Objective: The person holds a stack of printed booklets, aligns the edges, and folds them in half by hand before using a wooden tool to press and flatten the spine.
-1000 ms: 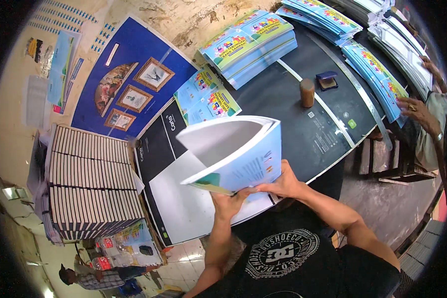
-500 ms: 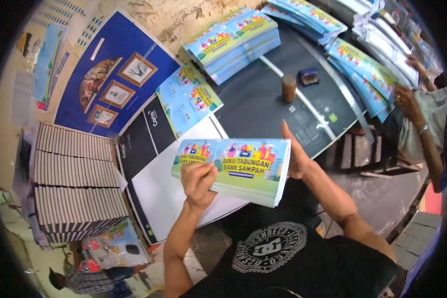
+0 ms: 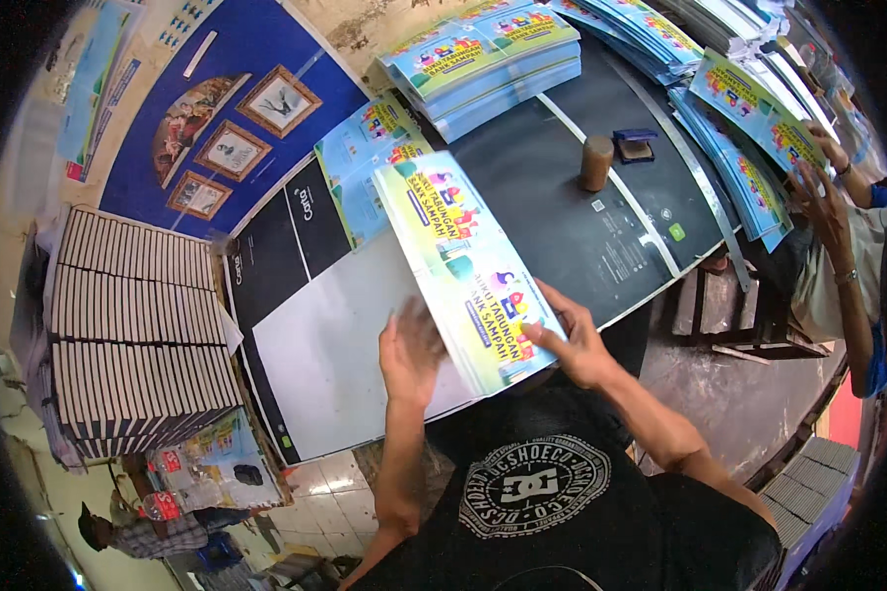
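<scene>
My right hand (image 3: 579, 340) grips the lower right end of a colourful printed booklet (image 3: 463, 266), thumb on top and fingers beneath. The booklet is long, with two matching cover designs side by side, and slants across the white board (image 3: 335, 345). Beside its left edge is my left hand (image 3: 412, 357), thumb and fingers apart and holding nothing; its fingers are blurred. Just past the booklet's upper end a flat sheet (image 3: 370, 167) with similar print lies on the black board. Whether the booklet touches the white board I cannot tell.
A tall stack of printed booklets (image 3: 483, 74) stands at the back. Right of it are a brown cylinder (image 3: 595, 164) and a dark ink pad (image 3: 635, 146). Bound books (image 3: 143, 325) are piled left. At the right another person's hands (image 3: 826, 187) hold a printed sheet (image 3: 759, 108).
The booklet has turned from level to a steep slant, its left end swinging away from me. My left hand has let go of it and opened. The other person has lifted a sheet.
</scene>
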Available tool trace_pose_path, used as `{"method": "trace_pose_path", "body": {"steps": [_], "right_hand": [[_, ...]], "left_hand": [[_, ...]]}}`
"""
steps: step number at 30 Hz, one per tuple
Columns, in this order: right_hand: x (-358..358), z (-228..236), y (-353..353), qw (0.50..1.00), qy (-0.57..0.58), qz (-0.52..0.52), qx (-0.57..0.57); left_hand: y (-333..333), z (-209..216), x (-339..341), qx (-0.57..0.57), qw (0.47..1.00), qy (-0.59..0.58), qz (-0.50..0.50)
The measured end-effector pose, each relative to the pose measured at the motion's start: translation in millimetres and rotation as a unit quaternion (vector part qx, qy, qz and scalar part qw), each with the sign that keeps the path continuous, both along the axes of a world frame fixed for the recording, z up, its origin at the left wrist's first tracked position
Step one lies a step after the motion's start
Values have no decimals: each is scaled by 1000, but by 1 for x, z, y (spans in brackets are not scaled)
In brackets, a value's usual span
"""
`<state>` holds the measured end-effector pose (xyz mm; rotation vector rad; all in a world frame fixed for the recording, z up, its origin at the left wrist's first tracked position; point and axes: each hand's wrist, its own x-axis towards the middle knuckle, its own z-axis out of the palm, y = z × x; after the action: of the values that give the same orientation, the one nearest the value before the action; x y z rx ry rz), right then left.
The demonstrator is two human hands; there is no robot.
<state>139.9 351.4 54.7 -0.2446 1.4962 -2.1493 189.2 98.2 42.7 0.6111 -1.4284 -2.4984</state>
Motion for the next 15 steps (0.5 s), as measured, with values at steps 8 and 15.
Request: {"method": "trace_pose_path", "body": {"steps": [8,15], "right_hand": [[20,-5,-13,942,290,44,166],[-26,35,22,858,413,-191,240]], "left_hand": [[-27,31,-21,-176,961,-24,-214],[-92,59,-113,-392,759,-63,-516]]}}
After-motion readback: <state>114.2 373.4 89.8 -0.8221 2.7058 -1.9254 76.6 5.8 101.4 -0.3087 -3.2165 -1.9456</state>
